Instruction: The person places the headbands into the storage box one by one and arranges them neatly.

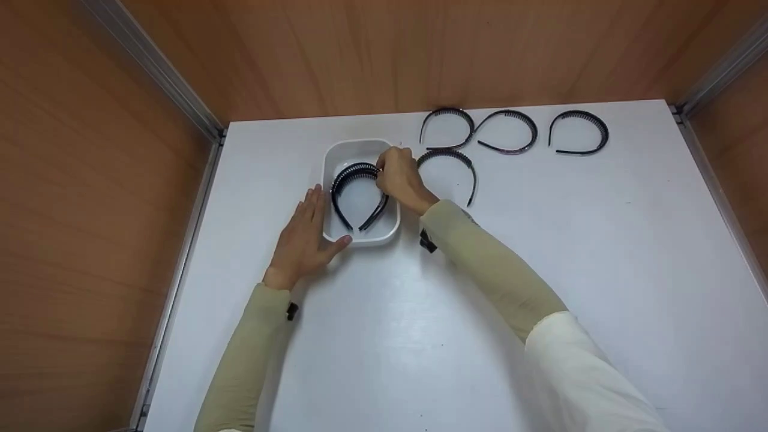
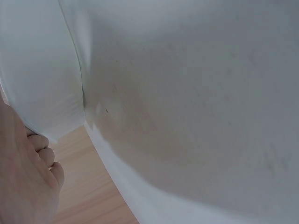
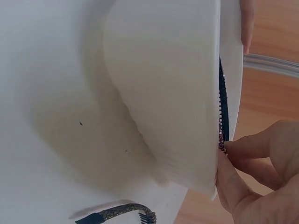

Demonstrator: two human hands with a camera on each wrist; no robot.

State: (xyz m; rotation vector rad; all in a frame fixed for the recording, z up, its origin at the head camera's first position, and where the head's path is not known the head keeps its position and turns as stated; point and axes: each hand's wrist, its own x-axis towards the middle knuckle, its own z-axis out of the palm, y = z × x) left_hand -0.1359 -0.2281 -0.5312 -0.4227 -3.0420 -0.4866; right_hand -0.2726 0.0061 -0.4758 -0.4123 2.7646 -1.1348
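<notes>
A white plastic tub [image 1: 375,240] holds several black toothed headbands [image 1: 339,198], nested together with their ends toward me. My left hand [image 1: 302,240] lies against the tub's left side, fingers straight and thumb out at the near rim; in the left wrist view that hand [image 2: 25,172] shows beside the tub wall [image 2: 42,70]. At the right rim, my right hand [image 1: 401,177] reaches in and pinches a headband; its fingertips are partly hidden in the head view. In the right wrist view, thumb and fingers grip a dark headband [image 3: 224,112] with a glittery part, just inside the rim.
Right of the tub, a loose headband [image 1: 473,174] lies partly behind my right hand. Farther back are three more headbands: one at left [image 1: 471,123], one in the middle [image 1: 534,129], one at right [image 1: 605,132]. Wooden panels [image 1: 384,54] border the white table [image 1: 384,360].
</notes>
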